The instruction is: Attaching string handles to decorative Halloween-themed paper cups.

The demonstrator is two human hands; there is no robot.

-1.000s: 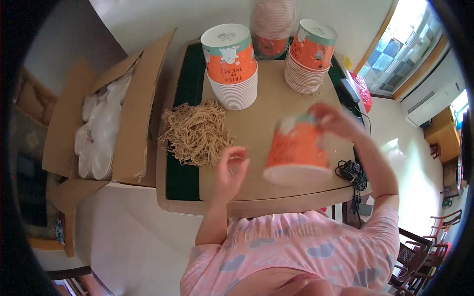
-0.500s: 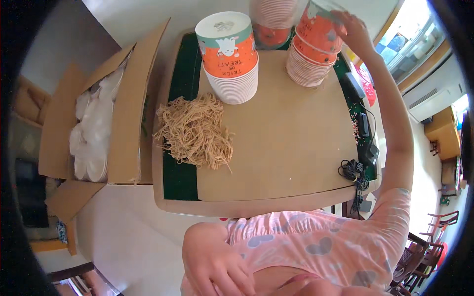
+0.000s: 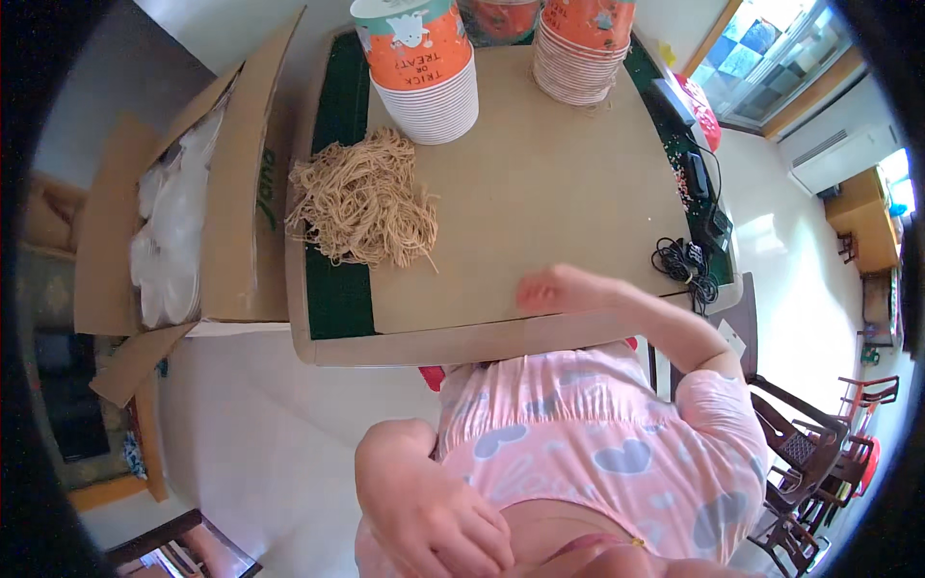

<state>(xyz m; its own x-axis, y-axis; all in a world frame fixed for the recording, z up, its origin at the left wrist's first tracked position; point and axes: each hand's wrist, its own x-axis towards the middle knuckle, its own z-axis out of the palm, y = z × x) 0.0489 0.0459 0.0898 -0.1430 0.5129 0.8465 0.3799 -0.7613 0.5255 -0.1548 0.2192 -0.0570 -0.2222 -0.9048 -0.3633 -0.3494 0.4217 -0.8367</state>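
Observation:
My left hand (image 3: 434, 520) is held against my chest with its fingers curled inward; whatever they might hold is hidden. Over the near edge of the table my right hand (image 3: 559, 291) is smeared by motion, its fingers folded toward the palm and nothing visible in them. Farther off, upside down, stands a stack of nested paper buckets (image 3: 424, 82) in orange, green and white. A second bucket stack (image 3: 580, 58) rises to its right. Beside the first stack lies a tangled heap of tan twisted cords (image 3: 364, 202).
Brown board (image 3: 540, 193) covers most of the green-topped table. An open carton (image 3: 236, 212) of white translucent lids (image 3: 173, 241) stands to the left. Black cables (image 3: 686, 265) and adapters (image 3: 696, 175) lie along the right edge. Dark wooden chairs (image 3: 800, 443) stand behind on the right.
My right hand has come away from the right bucket stack and moved back to the table's near edge. The view has shifted, so the table sits higher. My left hand stays at my chest.

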